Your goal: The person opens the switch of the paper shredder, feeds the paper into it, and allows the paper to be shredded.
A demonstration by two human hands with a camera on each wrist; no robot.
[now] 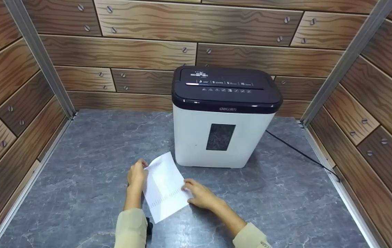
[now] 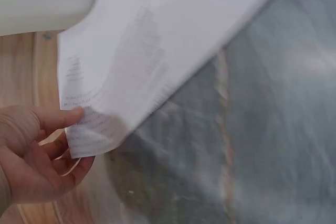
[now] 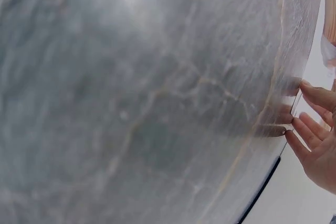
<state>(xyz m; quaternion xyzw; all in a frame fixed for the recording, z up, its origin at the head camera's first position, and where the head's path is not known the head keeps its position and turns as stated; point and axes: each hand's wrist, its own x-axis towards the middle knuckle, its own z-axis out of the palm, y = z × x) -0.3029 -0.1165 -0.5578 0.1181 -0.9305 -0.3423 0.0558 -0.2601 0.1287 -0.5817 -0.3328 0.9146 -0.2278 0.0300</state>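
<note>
A sheet of printed white paper [image 1: 165, 186] slants over the grey marbled surface, in front of a paper shredder [image 1: 196, 137]. My left hand [image 1: 136, 175] pinches the sheet at its left side. In the left wrist view, the left thumb [image 2: 73, 116] lies on top of the paper's corner with the other fingers beneath, and lines of print show there. At the sheet's right edge, my right hand [image 1: 201, 194] touches with its fingertips. The right wrist view has the right hand [image 3: 320, 150] at its right margin, fingers spread and relaxed, low over the surface.
The shredder has a dark lid [image 1: 227, 91] with a long slot and a small front window [image 1: 220, 137]. A black cord [image 1: 299, 151] runs from it to the right wall. Wood-patterned panels [image 1: 130, 55] enclose the back and sides.
</note>
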